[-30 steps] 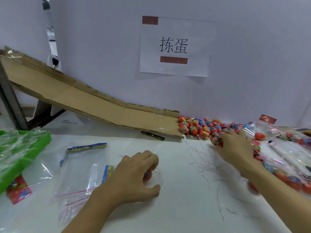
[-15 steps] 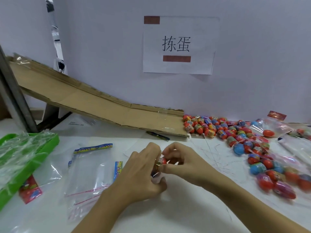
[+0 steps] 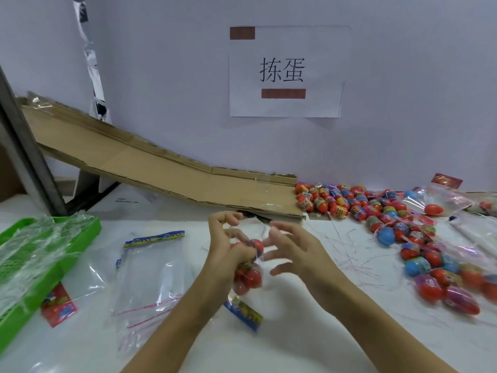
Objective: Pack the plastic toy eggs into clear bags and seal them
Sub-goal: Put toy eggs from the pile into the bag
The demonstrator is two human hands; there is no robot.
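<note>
Left grip: my left hand (image 3: 228,254) is curled round a clear bag (image 3: 248,267), raised above the table (image 3: 309,332); thumb and fingers pinch the plastic near its upper part.
Right grip: my right hand (image 3: 293,251) is spread, fingers loosely bent, holding nothing; its fingertips (image 3: 271,239) sit just beside the bag's top, and I cannot tell whether they touch the plastic.
Held bag contents: red toy eggs (image 3: 248,277) are bunched in the lower part of the bag, directly below my left grip; one more red egg (image 3: 257,244) shows between the two grips.
Bag header: a blue and yellow printed strip (image 3: 243,312) hangs at the bag's lower end, below and toward me from the left grip.
Loose egg supply: a pile of toy eggs (image 3: 357,203), mostly red with some blue, lies on the table to the far right of the right grip, against the wall.
Filled bags: packed bags of eggs (image 3: 443,273) lie right of the right grip, well apart from it.
Empty bags: flat clear bags (image 3: 150,273) lie on the table left of the left grip.
Tray: a green tray (image 3: 67,251) holding crumpled clear film stands further left.
Ramp: a cardboard ramp (image 3: 150,170) slopes down beyond both grips, ending beside the egg pile.
Wall sign: a paper sign (image 3: 287,71) is fixed above the ramp's end.
</note>
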